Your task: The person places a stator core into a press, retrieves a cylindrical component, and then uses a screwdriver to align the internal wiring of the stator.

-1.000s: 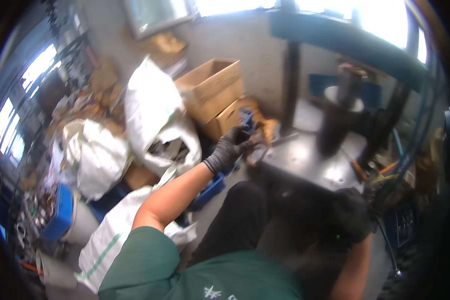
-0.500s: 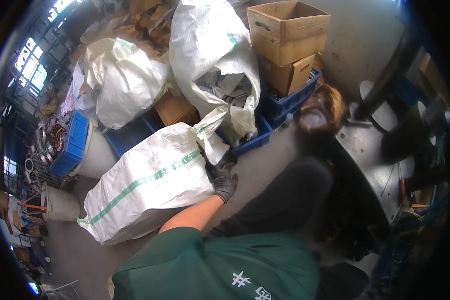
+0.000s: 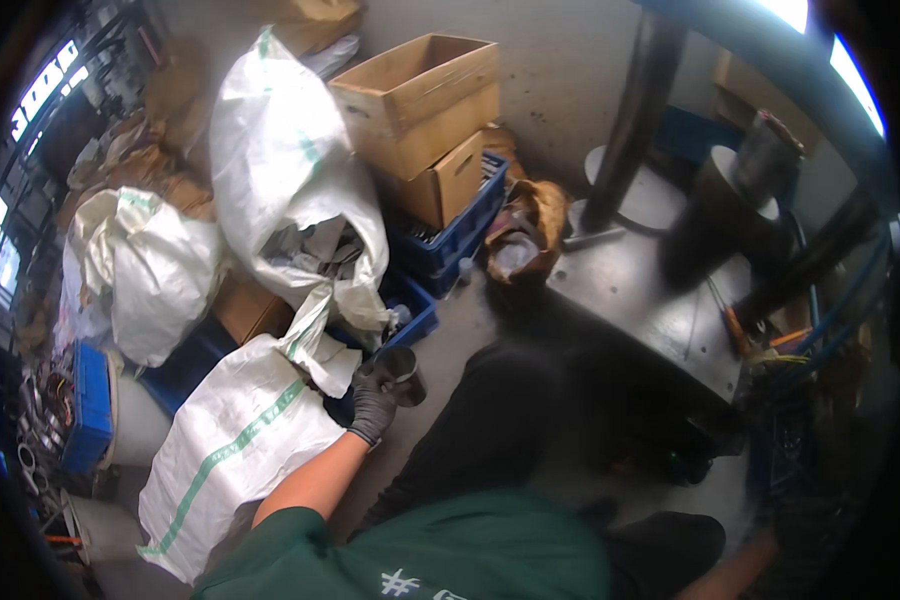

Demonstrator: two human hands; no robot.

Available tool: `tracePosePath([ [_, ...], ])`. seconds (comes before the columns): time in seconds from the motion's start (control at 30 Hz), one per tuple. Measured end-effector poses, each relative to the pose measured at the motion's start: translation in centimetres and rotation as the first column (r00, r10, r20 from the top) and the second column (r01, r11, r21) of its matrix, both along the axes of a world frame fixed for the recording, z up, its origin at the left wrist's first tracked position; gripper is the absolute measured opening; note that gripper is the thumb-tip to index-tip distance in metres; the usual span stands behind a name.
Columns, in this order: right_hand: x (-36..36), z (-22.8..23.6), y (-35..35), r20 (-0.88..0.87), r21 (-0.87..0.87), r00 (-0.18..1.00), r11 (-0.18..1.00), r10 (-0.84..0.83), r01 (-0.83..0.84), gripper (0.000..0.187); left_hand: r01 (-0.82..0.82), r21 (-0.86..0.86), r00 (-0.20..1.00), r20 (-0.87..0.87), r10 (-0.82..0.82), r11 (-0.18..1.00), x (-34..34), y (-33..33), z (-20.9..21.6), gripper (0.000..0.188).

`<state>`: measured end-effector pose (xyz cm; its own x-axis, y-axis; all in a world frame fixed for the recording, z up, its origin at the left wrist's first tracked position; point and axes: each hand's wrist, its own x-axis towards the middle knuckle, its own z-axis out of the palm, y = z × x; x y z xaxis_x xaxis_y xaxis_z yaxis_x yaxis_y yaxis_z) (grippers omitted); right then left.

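Left hand (image 3: 373, 403): wears a dark grey glove; closes fingers and thumb on the left side of a dark cylinder.
Dark cylinder (image 3: 407, 380): sits in the left hand's grip, above the grey floor (image 3: 445, 365), just right of the mouth of the lying sack.
Right hand (image 3: 802, 535): lies nearly lost in shadow at the lower right, well apart from the left; cannot tell whether fingers are open or closed.
Lying sack (image 3: 235, 455): shows white weave with a green stripe; slants beside the left forearm (image 3: 315, 480).
Upright sack (image 3: 285, 130): gapes low in front, with grey scraps (image 3: 320, 245) inside.
Open brown box (image 3: 440, 110): rests on a smaller carton (image 3: 457, 180), above a blue crate (image 3: 467, 225).
Brown paper bag (image 3: 537, 222): stands open between the crate and the metal worktable (image 3: 625, 285), with clear plastic inside.
Worktable: bears a dark post (image 3: 642, 110) and a wide cylinder, blurred (image 3: 705, 225).
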<state>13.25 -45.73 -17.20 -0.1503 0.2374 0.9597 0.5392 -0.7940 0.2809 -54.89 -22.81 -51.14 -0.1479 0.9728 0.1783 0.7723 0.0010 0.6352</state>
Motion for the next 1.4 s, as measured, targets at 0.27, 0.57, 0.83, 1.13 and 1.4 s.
tracePosePath([
  [0.27, 10.9, 0.8, 4.3, -0.061, 0.197, 0.992, 0.973, -0.113, 0.123, 0.03, 0.372, 0.293, -0.052, 0.954, -0.296, 0.881, 9.5, 11.8, 18.7, 0.059],
  [0.57, 4.2, 1.3, 5.8, -0.084, 0.813, 0.561, 0.382, 0.823, -0.439, 0.015, 0.599, 0.506, -0.419, 0.859, -0.295, 0.621, 28.6, 13.7, 32.4, 0.065],
  [0.83, 5.1, 0.1, 5.8, -0.105, 0.563, 0.927, 0.79, 0.361, -0.243, 0.019, 0.606, 0.586, -0.243, 0.78, -0.576, 0.538, 40.6, 16.0, 40.8, 0.054],
  [1.13, 4.5, 0.0, 6.9, -0.127, 0.717, 0.793, 0.608, 0.595, -0.341, 0.022, 0.356, 0.49, -0.301, 0.866, -0.399, 0.795, 46.4, 19.7, 45.3, 0.05],
  [1.4, 3.0, 1.4, 7.0, -0.135, 0.785, 0.751, 0.532, 0.646, -0.317, 0.016, 0.321, 0.475, -0.186, 0.88, -0.437, 0.82, 48.9, 21.7, 46.1, 0.057],
])
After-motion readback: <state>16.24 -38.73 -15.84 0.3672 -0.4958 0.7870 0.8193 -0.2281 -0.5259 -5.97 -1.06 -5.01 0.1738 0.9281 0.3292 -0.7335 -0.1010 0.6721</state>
